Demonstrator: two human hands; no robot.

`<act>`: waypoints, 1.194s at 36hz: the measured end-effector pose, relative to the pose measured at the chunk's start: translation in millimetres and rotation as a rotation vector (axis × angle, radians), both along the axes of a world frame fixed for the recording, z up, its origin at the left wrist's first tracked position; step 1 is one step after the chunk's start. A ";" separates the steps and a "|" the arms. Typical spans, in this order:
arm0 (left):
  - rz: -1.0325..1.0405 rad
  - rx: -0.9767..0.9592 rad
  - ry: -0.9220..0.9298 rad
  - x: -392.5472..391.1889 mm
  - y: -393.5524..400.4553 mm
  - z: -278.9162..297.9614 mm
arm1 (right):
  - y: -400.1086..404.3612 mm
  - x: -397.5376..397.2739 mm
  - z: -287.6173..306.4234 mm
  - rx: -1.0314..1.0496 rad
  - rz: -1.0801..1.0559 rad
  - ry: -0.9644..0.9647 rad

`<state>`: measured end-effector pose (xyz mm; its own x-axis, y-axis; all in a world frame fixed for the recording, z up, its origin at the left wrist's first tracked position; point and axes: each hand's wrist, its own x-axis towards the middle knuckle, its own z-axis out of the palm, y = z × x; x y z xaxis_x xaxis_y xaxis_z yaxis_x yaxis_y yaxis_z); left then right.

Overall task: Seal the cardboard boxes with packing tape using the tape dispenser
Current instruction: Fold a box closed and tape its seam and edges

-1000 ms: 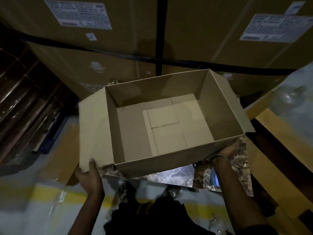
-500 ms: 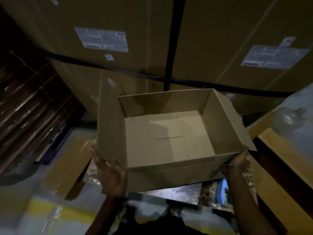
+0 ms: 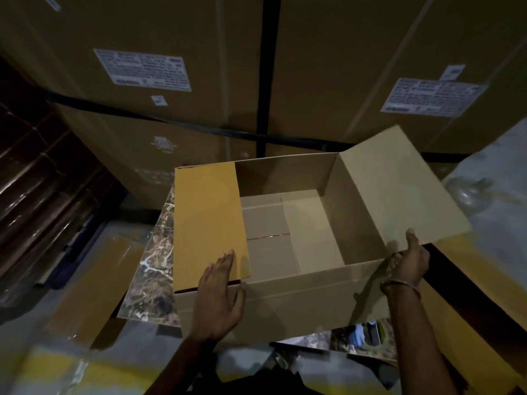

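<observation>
Since half a second ago the left flap (image 3: 209, 223) of the cardboard box (image 3: 296, 303) has been folded down over the opening, and the right flap (image 3: 399, 189), earlier tucked outward and low, now stands raised and tilted away to the right. Set on a marbled slab (image 3: 151, 269), the box sits low in the middle of the view, its inside bare, with the bottom flaps (image 3: 273, 238) meeting on its floor. On the left, the left hand (image 3: 218, 297) lies flat with straight fingers pressing the near end of the folded flap, thumb spread against the front wall. At the near right corner, the right hand (image 3: 409, 265) has its thumb up along the lower edge of the raised flap; its fingers are behind the cardboard, so I cannot tell whether they pinch the flap. A bangle (image 3: 399, 285) circles that wrist. Under the box's near right corner a blue object (image 3: 360, 332) shows, too hidden to name. Behind stand large cartons (image 3: 171, 29) with white labels (image 3: 144, 69) and black straps (image 3: 266, 67).
</observation>
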<state>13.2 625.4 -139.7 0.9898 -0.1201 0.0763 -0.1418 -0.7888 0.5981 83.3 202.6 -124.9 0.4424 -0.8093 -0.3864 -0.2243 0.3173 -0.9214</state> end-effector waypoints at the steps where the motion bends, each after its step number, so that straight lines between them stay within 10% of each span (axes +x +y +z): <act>1: -0.017 0.024 0.007 -1.0 0.9 -1.8 | 6.7 -5.1 2.9 -0.082 -0.006 -0.020; 11: 0.034 0.042 0.024 2.0 -2.9 -10.5 | 68.7 -39.9 -19.7 -0.928 0.577 0.185; 17: 0.066 -0.031 -0.055 10.3 17.9 -10.3 | 82.5 -47.8 -44.0 -1.090 0.766 0.493; 23: 0.269 -0.047 -0.059 0.9 78.4 -14.4 | 82.0 -45.4 -41.6 -1.078 0.824 0.560; 43: -0.473 0.192 -0.009 10.9 174.6 -13.6 | 60.3 -44.7 23.7 -0.683 0.642 0.328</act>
